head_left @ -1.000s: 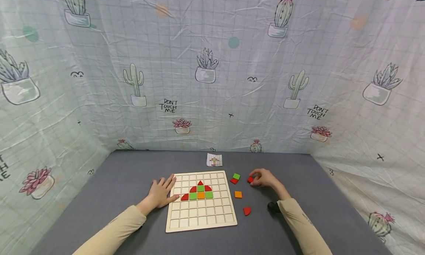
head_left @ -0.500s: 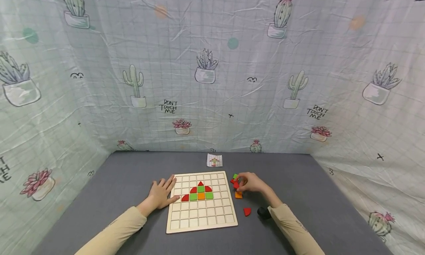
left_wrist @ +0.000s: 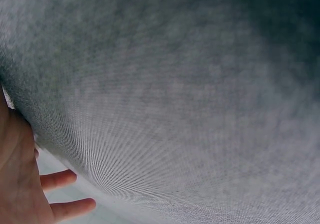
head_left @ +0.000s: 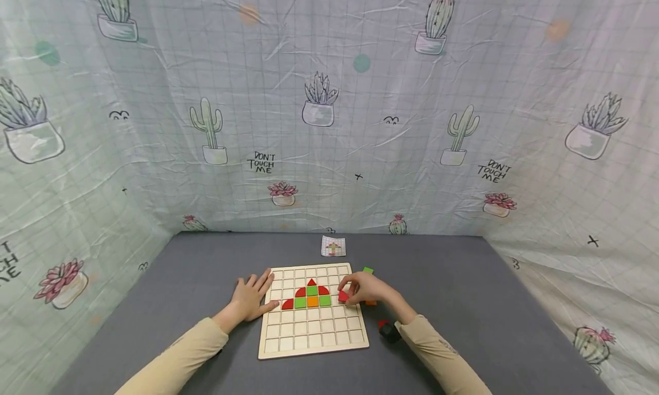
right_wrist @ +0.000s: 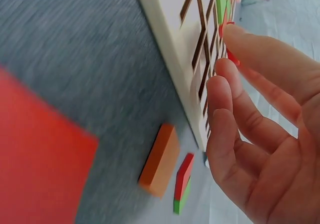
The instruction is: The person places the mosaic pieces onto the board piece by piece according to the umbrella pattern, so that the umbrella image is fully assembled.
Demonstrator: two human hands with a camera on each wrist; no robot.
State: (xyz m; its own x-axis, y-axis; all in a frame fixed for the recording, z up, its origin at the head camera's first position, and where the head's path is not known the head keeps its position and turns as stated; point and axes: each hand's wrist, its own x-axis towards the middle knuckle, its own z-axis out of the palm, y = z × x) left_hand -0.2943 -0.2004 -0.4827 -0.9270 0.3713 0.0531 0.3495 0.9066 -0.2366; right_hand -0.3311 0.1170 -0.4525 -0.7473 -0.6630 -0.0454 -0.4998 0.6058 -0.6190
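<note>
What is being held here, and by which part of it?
A small red piece, pinched in the right hand, apparently by its edges; the exact contact spots are partly hidden. The left hand grips nothing.

The left hand (left_wrist: 22, 184) shows beside grey woven fabric (left_wrist: 175, 104).

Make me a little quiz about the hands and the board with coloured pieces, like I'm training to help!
1. True or false: the fingers of the left hand overlap the edge of the board in the head view.
2. What colour is the piece in the right hand? A) green B) red C) orange
3. Fill in the number: ___ green squares sit on the board.

Key: 1. True. 2. B. 3. Three.
</note>
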